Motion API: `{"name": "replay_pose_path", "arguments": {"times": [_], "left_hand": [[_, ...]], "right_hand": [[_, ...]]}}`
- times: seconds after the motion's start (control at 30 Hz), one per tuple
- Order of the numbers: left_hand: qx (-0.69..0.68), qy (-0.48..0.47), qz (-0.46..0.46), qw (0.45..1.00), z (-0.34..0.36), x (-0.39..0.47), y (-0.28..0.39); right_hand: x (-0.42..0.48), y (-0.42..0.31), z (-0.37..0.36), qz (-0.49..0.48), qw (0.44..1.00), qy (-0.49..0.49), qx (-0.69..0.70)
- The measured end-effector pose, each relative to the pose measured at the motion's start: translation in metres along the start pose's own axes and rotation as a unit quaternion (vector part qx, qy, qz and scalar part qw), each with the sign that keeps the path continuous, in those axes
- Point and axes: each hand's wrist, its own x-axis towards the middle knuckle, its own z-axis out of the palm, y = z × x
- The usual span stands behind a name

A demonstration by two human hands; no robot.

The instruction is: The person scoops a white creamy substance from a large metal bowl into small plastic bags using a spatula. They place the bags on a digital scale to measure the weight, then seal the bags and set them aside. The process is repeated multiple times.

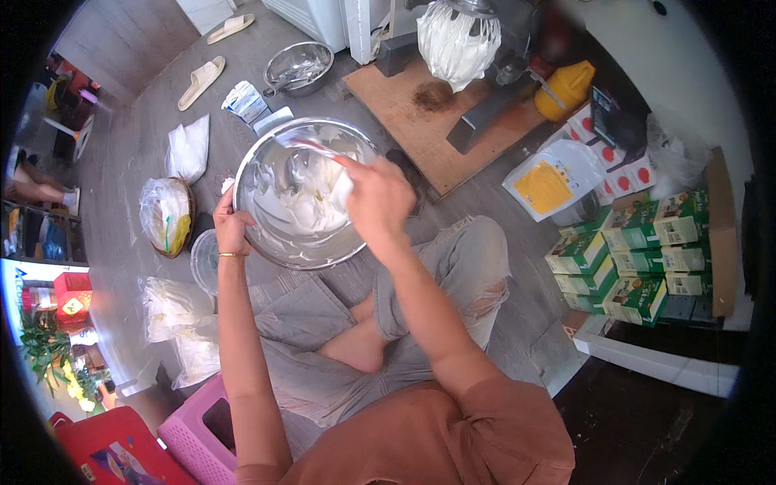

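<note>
A large stainless steel mixing bowl (285, 257) is held tilted in front of my crossed legs. Thick white cream (312, 209) lies in its bottom and smears its inner wall. My left hand (232, 225) grips the bowl's left rim. In my right hand (383, 203) is the red handle of a spatula (312, 145), whose far end is blurred over the bowl's upper inside. Beyond the bowl, a whisk attachment (459, 45) thickly coated with white cream hangs from a stand mixer (512, 36).
The mixer stands on a wooden board (394, 100). Left of me are a wrapped basket (165, 215), a clear plastic tub (205, 260) and plastic bags (176, 309). A steel bowl of utensils (299, 68) and an opened carton (247, 104) sit ahead. Green boxes (633, 254) are stacked right; a pink stool (197, 433) is lower left.
</note>
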Motion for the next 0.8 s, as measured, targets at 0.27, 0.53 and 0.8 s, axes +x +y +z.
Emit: {"name": "replay_pose_path", "arguments": {"times": [0.27,0.53,0.8], "left_hand": [[0.025,-0.005,-0.012,1.0,-0.002,0.014,-0.004],[0.014,-0.015,-0.017,1.0,0.012,0.014,0.005],[-0.011,0.018,-0.037,0.999,0.003,0.024,0.007]], "right_hand": [[0.001,0.031,0.016,-0.086,0.987,-0.104,-0.088],[0.01,0.015,0.018,-0.038,0.999,0.024,-0.022],[0.001,0.022,-0.016,-0.051,0.992,-0.102,-0.062]]}}
